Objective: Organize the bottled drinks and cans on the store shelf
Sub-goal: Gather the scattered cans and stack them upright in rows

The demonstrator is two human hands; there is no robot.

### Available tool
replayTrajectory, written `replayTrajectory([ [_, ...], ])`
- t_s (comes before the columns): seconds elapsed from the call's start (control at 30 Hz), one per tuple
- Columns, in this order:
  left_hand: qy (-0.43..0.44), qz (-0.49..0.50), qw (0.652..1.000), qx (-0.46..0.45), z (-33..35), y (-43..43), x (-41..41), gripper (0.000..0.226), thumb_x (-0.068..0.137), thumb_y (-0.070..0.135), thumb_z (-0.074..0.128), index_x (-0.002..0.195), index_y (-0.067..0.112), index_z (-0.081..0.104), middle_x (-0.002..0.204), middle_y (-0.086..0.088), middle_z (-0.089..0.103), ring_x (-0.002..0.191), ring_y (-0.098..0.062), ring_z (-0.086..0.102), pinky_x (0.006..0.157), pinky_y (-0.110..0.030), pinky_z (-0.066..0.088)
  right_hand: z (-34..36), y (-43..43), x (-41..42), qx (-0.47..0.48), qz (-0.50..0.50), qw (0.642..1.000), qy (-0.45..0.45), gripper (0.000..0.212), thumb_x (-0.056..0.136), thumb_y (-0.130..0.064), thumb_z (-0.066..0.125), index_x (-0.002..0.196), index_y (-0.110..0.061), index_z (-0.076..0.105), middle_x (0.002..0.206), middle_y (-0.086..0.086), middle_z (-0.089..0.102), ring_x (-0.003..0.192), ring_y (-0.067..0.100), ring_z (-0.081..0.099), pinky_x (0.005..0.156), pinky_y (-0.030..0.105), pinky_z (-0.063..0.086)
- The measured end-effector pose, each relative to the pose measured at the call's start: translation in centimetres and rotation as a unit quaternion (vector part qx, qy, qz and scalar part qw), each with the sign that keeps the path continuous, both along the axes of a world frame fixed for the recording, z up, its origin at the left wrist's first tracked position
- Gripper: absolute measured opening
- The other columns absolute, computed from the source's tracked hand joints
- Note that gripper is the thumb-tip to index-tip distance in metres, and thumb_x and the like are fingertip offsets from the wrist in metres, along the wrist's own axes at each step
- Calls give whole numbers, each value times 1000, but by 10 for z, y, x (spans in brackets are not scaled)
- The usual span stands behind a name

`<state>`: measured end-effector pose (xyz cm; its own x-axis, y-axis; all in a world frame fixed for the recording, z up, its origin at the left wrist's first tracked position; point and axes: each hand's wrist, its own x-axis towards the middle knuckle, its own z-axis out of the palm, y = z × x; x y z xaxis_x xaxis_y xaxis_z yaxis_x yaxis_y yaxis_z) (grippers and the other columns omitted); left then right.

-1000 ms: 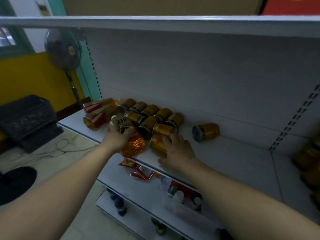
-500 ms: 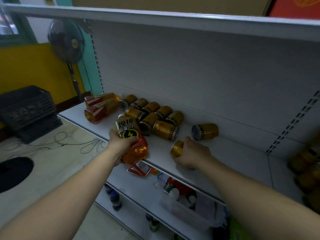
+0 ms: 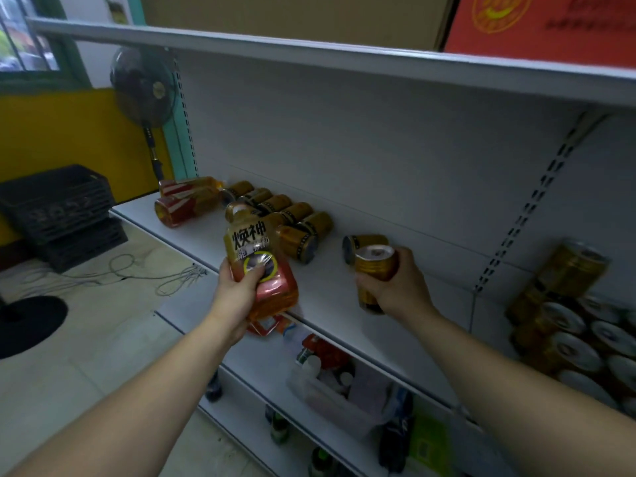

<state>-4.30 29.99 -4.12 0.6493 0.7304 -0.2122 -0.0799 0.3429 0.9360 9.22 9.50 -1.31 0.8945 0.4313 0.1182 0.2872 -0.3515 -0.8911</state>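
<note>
My left hand (image 3: 237, 297) grips an orange drink bottle (image 3: 258, 256) with a black-lettered label, held above the front edge of the white shelf (image 3: 344, 297). My right hand (image 3: 395, 287) holds a gold can (image 3: 373, 266) upright, lifted off the shelf. Just behind it another gold can (image 3: 358, 242) lies on its side. A cluster of several gold cans (image 3: 292, 218) lies toppled further left, and two red-labelled bottles (image 3: 186, 201) lie at the shelf's left end.
Stacked gold cans (image 3: 571, 325) fill the shelf bay at the right. Lower shelves hold a plastic bin (image 3: 337, 390) and dark bottles. Cardboard boxes (image 3: 292, 15) sit on the top shelf. A standing fan (image 3: 144, 87), black crates (image 3: 62, 208) and cables occupy the floor at left.
Both hands have lifted what they hold: the bottle has risen off the shelf edge, and the gold can has come up from lying on the shelf to upright in my right hand.
</note>
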Motion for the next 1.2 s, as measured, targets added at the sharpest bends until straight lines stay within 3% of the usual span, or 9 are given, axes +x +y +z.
replayTrajectory([
  [0.1,-51,-21,999,0,21,-40,2,76,85,4,64,144,27,22,123,-9,56,98,-34,64,81,-51,54,13,-34,-2,31,-7,999,-21,55,76,-22,79,116,-28,42,94,-18,54,80,-3,54,59,14,42],
  [0.2,-90,-61,994,30,39,-83,11,84,65,0,70,139,18,33,125,-16,59,105,-35,62,86,-54,53,26,-73,-5,53,-31,997,-43,51,77,-20,78,112,-29,41,87,-18,56,70,-8,55,53,8,42],
  [0.3,-117,-124,983,73,54,-131,25,70,60,7,67,127,14,47,114,-13,65,98,-28,65,80,-41,57,40,-117,-7,71,-74,992,-70,53,76,-19,79,112,-29,40,84,-19,55,71,-7,56,56,8,41],
  [0.43,-130,-175,975,40,66,-192,51,39,85,18,66,121,13,53,112,-13,67,97,-29,67,81,-44,56,48,-178,-6,101,-141,982,-77,47,78,-19,78,109,-32,45,88,-19,56,74,-5,56,65,11,44],
  [0.53,-117,-213,969,44,66,-224,69,39,86,19,65,124,13,53,113,-12,68,98,-28,68,84,-46,55,49,-220,-2,92,-187,975,-72,55,77,-23,79,121,-27,47,101,-15,58,89,5,58,83,26,47],
  [0.73,-110,-289,947,90,63,-258,91,30,83,11,67,108,24,55,108,-6,69,98,-25,68,89,-48,54,44,-272,9,75,-267,959,-52,66,76,-30,80,130,-29,42,108,-12,55,100,11,54,86,27,43],
  [0.9,-132,-307,932,138,64,-291,104,35,80,6,69,100,31,54,100,4,68,94,-18,67,84,-41,54,34,-297,36,74,-257,962,-47,46,77,-23,79,109,-27,47,91,-20,55,79,-4,55,70,18,45],
  [1.03,-127,-307,929,160,61,-312,115,39,79,6,71,98,35,53,98,8,69,86,-10,69,73,-31,55,23,-308,71,54,-222,973,-43,31,76,-24,80,101,-18,63,93,-5,69,83,8,66,76,31,56],
  [1.2,-112,-274,940,170,60,-336,129,41,79,6,71,104,34,54,105,1,69,93,-16,69,77,-35,56,21,-316,114,12,-186,982,-44,46,63,-38,79,98,-10,67,86,2,71,75,13,68,63,26,49],
])
